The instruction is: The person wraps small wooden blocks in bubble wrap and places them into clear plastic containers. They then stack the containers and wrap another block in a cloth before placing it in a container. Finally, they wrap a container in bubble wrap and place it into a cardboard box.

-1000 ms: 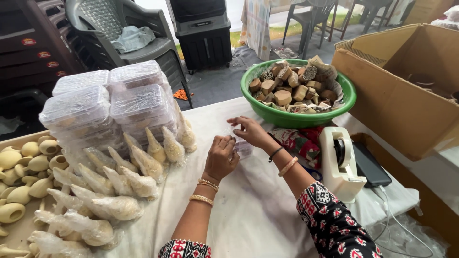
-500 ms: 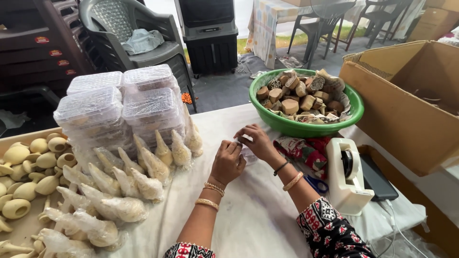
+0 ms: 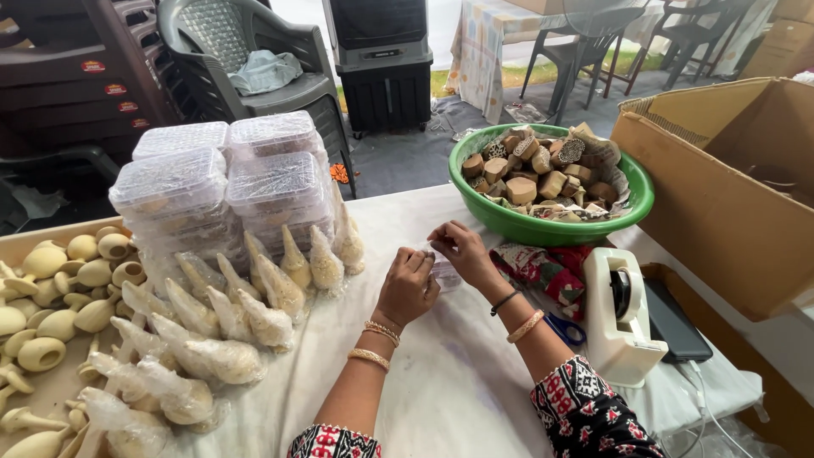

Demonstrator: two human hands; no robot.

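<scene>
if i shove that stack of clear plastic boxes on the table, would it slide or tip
The stack of clear plastic boxes would probably tip before sliding: it rises several tiers high and sits on a cloth-covered table. The boxes look thin-walled and light, so likely easy to dent. The wrapped cone-shaped pieces leaning against its base may catch it.
</scene>
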